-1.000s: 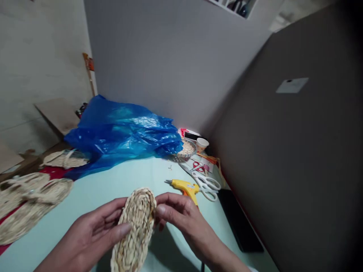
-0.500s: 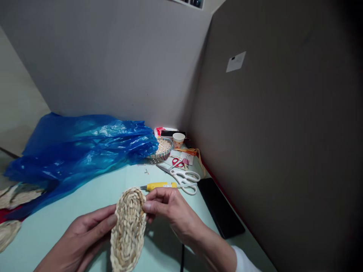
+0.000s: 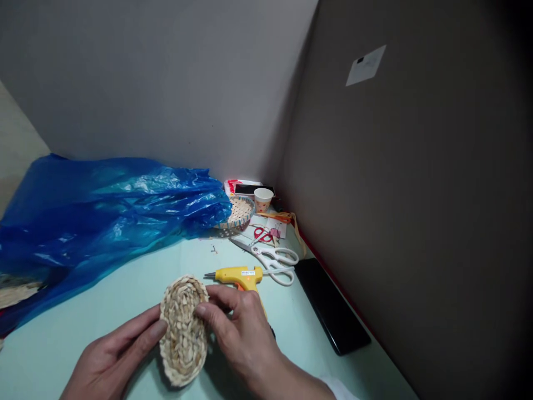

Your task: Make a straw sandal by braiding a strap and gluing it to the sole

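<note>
An oval woven straw sole [image 3: 183,344], made of braided rows coiled round and pale tan in colour, is held above the table between both hands. My left hand [image 3: 120,344] grips its left edge, thumb on the front face. On the opposite edge, near the upper end, my right hand [image 3: 244,328] pinches it with the thumb over the face; some fingers are hidden behind. Just beyond the right hand lies a yellow glue gun [image 3: 237,274] with a clear glue stick in its back. White-handled scissors [image 3: 270,259] rest behind it.
A blue plastic bag [image 3: 112,205] spreads across the back left. Toward the corner are a round basket [image 3: 241,211], a paper cup [image 3: 263,200], small red scissors [image 3: 262,234] and raffia strips [image 3: 283,216]. A black phone-like slab [image 3: 331,305] lies along the right partition [image 3: 395,194].
The straw sole has tilted back and looks shorter. My right thumb has moved further in over its face. The view has shifted, and more of the glue gun shows.
</note>
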Demonstrator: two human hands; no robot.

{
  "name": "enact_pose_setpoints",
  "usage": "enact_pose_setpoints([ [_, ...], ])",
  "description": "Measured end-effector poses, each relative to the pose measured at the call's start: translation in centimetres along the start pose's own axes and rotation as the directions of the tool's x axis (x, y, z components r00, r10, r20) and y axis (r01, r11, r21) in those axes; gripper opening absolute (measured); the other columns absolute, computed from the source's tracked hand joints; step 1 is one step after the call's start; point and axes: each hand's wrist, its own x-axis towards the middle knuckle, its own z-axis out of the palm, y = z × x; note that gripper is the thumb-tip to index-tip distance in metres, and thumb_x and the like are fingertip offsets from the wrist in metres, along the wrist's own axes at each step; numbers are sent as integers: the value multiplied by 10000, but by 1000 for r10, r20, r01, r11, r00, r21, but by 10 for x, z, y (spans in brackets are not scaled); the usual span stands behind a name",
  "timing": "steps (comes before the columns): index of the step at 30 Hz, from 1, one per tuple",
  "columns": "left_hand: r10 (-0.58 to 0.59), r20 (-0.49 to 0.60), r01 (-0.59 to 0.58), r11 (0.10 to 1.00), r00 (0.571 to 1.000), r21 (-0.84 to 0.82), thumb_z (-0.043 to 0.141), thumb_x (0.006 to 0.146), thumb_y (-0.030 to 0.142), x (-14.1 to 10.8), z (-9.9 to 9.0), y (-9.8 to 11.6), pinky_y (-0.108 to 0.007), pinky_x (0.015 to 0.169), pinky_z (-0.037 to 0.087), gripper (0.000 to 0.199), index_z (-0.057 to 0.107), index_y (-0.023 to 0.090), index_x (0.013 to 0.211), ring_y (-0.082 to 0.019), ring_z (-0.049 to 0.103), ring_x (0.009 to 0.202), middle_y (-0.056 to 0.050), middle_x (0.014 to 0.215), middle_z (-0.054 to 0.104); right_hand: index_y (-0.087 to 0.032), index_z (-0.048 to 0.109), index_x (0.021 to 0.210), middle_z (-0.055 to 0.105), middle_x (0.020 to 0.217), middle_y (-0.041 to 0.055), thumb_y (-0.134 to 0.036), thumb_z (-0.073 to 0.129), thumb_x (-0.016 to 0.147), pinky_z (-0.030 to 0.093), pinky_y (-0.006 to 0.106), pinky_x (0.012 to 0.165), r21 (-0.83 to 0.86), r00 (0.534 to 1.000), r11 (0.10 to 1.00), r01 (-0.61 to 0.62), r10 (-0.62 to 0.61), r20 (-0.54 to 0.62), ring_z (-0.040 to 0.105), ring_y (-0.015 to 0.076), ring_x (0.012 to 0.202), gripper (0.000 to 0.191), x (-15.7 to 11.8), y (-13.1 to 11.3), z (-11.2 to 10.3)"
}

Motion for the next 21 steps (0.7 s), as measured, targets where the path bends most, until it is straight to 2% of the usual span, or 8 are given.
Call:
enact_pose_setpoints([
  [5,-56,29,58,996,998,-73,830,621,646,-6,12,11,-445,835,679,653,806,253,1143,-398,768,1039,-85,1022,865,-155,832,915,737,724,49,-232,669,869,405,263,596,113,994,988,-101,105,-31,618,171,643,187,-2,5,4],
  [9,-145,103,160,974,984,-160,815,683,623,-8,4,5,-431,822,671,589,804,246,1136,-380,764,1026,-91,1054,856,-145,817,891,733,740,48,-242,681,837,433,269,641,229,989,962,-146,150,-2,620,170,675,175,-1,9,4],
  [12,-204,179,245,937,962,-251,824,715,605,-5,-6,2,-333,819,655,516,804,264,1101,-316,750,1035,-64,1116,837,-149,799,842,676,686,20,-277,671,828,412,262,627,303,986,939,-164,166,17,573,149,653,181,0,10,3],
  [15,-233,182,280,911,955,-304,886,674,558,-1,-13,3,-246,761,637,486,795,283,1064,-239,741,924,-26,1065,830,-144,785,832,621,668,7,-326,670,813,403,260,611,344,981,920,-187,190,26,519,135,630,217,1,9,0],
  [18,-245,182,293,903,952,-315,947,613,487,-3,-13,5,-232,688,623,468,790,287,1006,-205,716,801,-2,967,818,-135,747,787,591,661,4,-363,681,786,396,255,589,379,978,903,-203,205,35,482,125,607,238,2,6,-3],
  [21,-234,240,303,901,942,-311,978,572,355,-7,-8,9,-222,626,592,400,794,293,921,-190,685,745,18,931,797,-140,698,726,555,629,-10,-360,693,765,377,249,570,414,976,886,-211,216,36,456,116,588,223,3,6,-4],
])
